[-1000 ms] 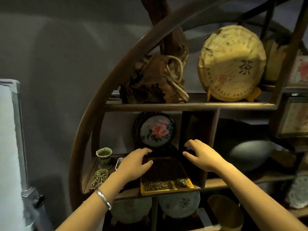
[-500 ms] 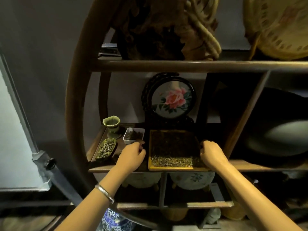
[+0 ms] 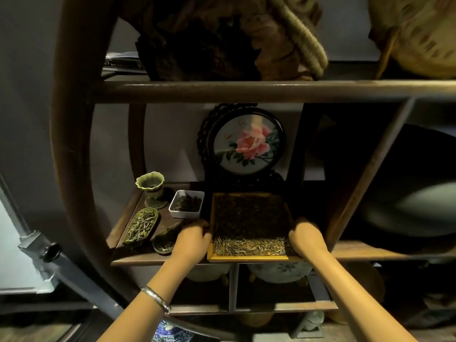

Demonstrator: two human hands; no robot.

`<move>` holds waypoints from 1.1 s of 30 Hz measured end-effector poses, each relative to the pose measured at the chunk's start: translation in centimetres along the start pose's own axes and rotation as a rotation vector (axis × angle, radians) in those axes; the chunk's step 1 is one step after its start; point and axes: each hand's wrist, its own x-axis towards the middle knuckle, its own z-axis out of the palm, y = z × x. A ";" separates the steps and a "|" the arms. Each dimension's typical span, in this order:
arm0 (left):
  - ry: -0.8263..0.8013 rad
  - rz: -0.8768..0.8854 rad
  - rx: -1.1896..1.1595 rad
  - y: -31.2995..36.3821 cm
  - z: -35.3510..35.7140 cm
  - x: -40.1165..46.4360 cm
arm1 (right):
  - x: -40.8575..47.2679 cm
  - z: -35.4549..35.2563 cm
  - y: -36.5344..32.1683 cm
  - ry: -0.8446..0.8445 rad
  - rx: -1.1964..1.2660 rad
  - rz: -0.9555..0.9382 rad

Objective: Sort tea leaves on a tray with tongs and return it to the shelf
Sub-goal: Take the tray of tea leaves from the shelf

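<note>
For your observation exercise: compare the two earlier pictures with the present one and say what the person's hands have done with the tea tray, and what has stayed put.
Both hands came down from above the tray onto its sides: the left hand grips the left edge, the right hand the right edge. The tray stays on the shelf; white dish, green cup and flower plaque unchanged.

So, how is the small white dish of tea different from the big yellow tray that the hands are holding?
The white dish is much smaller than the yellow tray. The dish holds only dark leaves; the tray holds dark leaves at the back and a pale band of leaves at the front. No hand touches the dish, while the left hand and right hand grip the tray's sides. Both stand on the same shelf and are rectangular.
</note>
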 end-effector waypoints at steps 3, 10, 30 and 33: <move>0.023 -0.019 -0.006 0.1 0.4 0.1 | 0.2 0.3 0.3 -0.009 0.066 0.047; 0.113 -0.046 -0.017 0.1 1.1 -1.0 | -1.2 1.5 1.3 0.115 0.208 -0.002; 0.230 -0.021 -0.088 -1.3 1.2 -5.3 | -5.1 2.9 3.9 0.316 0.222 -0.177; 0.239 -0.049 -0.053 -1.7 1.0 -5.7 | -5.4 2.7 4.6 0.333 0.109 -0.150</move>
